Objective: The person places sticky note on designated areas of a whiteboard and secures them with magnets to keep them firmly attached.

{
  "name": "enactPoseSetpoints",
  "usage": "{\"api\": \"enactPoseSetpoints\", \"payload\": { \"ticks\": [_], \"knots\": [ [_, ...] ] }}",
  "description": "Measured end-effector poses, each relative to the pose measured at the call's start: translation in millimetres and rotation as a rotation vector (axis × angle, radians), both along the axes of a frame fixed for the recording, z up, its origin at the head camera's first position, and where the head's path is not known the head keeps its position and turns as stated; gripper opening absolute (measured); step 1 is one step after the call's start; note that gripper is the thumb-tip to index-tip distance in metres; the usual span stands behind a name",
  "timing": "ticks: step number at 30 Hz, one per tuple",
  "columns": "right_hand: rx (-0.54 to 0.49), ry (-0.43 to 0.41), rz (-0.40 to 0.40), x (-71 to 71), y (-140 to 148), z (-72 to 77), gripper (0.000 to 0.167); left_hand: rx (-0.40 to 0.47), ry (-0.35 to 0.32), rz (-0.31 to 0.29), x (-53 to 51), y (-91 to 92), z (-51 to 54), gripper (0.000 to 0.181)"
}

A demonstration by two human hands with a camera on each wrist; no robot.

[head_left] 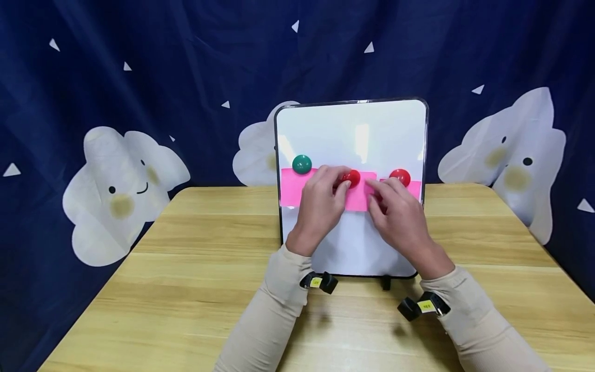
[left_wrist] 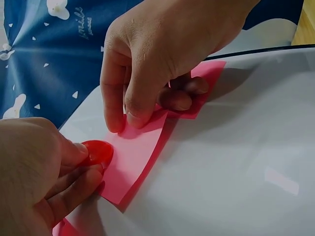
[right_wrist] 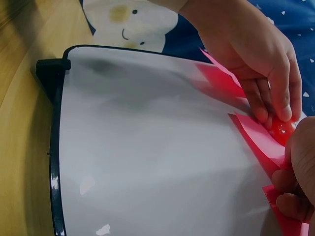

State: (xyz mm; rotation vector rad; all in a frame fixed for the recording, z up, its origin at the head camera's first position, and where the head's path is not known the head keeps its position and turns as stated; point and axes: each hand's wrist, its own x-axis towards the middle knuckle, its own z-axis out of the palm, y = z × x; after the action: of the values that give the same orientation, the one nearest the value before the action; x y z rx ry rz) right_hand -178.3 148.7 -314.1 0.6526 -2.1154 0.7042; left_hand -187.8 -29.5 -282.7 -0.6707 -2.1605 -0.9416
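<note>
My left hand (head_left: 321, 204) pinches a red round magnet (head_left: 355, 178) between thumb and fingers, against the upper part of the middle pink sticky note (head_left: 358, 200). That note lies on a whiteboard (head_left: 348, 248) tilted upright on the table. With curled fingers, my right hand (head_left: 401, 217) holds the note's right edge by thumb and index fingertips. In the left wrist view, the note's lower edge (left_wrist: 140, 182) stands slightly off the board. A green magnet (head_left: 302, 164) tops the left pink note (head_left: 291, 188); another red magnet (head_left: 401, 176) tops the right one, partly hidden by my right hand.
The whiteboard has a black frame and small black feet (head_left: 386, 282) on the wooden table (head_left: 195, 268). Behind the table hangs a dark blue curtain (head_left: 186, 77) with white clouds and triangles. Each wrist wears a black camera strap.
</note>
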Motion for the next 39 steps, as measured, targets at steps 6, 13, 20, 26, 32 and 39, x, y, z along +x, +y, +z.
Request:
{"api": "enactPoseSetpoints", "payload": {
  "ticks": [6, 13, 20, 26, 32, 39],
  "knots": [
    [-0.001, 0.012, 0.003, -0.2, -1.3, 0.3, 0.037, 0.004, 0.001, 0.004, -1.9, -0.3, 1.9, 0.025],
    [-0.001, 0.003, 0.009, -0.1, -1.6, -1.4, 0.038, -0.031, 0.023, 0.05, -2.5, -0.5, 3.1, 0.027],
    [-0.008, 0.019, -0.001, -0.4, -1.5, -0.9, 0.037, -0.063, 0.038, 0.097, -3.8, 3.0, 6.2, 0.026],
    [-0.013, 0.005, -0.006, -0.4, -2.3, -0.7, 0.038, -0.088, 0.067, 0.143, -4.3, 5.7, 6.7, 0.024],
    [-0.01, 0.015, -0.007, -0.4, -1.9, -0.5, 0.038, -0.106, 0.101, 0.186, -6.9, 5.5, 6.9, 0.025],
    [-0.01, 0.014, -0.002, -0.5, -1.0, 0.1, 0.037, -0.131, 0.115, 0.188, -7.8, 6.0, 9.9, 0.025]
  ]
}}
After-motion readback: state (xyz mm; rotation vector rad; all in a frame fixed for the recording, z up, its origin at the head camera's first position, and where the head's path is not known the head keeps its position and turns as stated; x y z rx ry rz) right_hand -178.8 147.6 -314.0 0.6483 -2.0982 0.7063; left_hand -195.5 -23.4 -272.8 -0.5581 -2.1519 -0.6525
